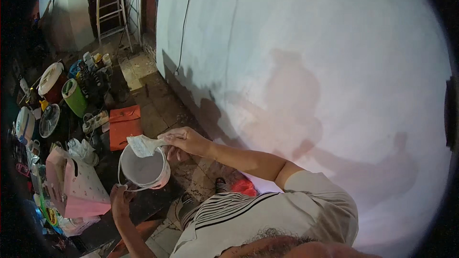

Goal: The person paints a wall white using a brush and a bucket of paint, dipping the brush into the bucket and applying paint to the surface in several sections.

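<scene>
My right hand (181,141) grips the handle of a wide, whitish-coated paintbrush (143,146), whose head lies over the rim of a white plastic bucket (165,172). Greyish-white material fills part of the bucket's inside. At the near side of the bucket, my left hand (121,197) is closed around its thin carrying handle. The bucket is at the edge of a dark table (143,204). An orange-red folder or pouch (125,123) lies just beyond the bucket.
A pink and white paper bag (84,190), a green container (74,96), a power strip (96,121) and several lidded containers crowd the table. A pale wall (322,43) stands on the right, with a hanging cable (184,25). A ladder (111,10) stands at the back.
</scene>
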The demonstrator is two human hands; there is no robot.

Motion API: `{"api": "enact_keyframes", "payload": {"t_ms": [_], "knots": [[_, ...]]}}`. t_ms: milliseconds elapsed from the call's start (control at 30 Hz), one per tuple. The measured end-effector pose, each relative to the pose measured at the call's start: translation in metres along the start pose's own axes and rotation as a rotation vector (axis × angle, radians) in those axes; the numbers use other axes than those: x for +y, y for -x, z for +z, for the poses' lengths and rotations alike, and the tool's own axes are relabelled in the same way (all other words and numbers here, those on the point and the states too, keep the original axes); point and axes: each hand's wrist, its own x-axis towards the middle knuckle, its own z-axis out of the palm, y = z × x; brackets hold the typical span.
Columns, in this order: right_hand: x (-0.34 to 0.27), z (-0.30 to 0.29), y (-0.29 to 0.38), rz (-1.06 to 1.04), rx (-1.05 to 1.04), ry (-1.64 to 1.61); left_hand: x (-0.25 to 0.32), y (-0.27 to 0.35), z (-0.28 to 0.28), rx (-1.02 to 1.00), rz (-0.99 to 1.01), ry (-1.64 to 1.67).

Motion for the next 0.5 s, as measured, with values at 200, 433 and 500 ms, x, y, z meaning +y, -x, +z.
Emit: {"api": "enact_keyframes", "payload": {"t_ms": [200, 433, 500], "knots": [[0.011, 0.006, -0.026, -0.029, 0.077, 0.283, -0.001, 0.009, -0.002, 0.105, -0.016, -0.207], [-0.001, 0.033, -0.066, 0.0, -0.027, 0.661, 0.013, 0.007, 0.011, 0.147, -0.04, -0.231], [0.002, 0.04, -0.08, -0.061, -0.054, 0.814, 0.016, 0.004, 0.017, 0.12, -0.021, -0.182]]}}
